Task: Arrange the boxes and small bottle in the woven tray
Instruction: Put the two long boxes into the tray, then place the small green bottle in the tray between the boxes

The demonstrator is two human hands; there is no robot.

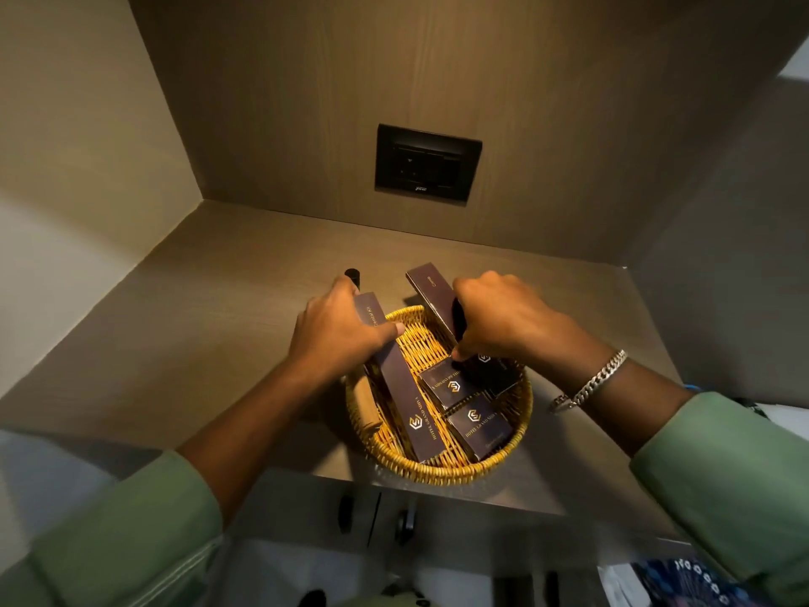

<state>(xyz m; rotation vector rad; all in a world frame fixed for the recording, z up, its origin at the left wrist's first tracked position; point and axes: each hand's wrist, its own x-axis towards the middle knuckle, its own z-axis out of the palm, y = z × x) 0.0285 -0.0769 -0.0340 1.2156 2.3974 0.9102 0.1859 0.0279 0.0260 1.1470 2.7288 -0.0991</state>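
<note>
A round yellow woven tray (pixel 442 470) sits at the shelf's front edge. My left hand (pixel 337 330) grips a long dark box (pixel 400 396) that lies along the tray's left side, its far end sticking out over the rim. My right hand (pixel 503 322) holds a second long dark box (pixel 431 295) tilted up over the tray's back rim. Two small square dark boxes (pixel 451 387) (pixel 479 427) lie flat in the tray, a third partly hidden under my right hand. A small dark bottle (pixel 352 278) stands behind my left hand, outside the tray.
The tray rests on a wooden shelf (pixel 197 326) inside a niche with side walls. A black socket plate (pixel 427 162) is on the back wall. A light wooden piece (pixel 365 405) lies along the tray's left rim. Cabinet handles (pixel 346 514) show below the shelf edge.
</note>
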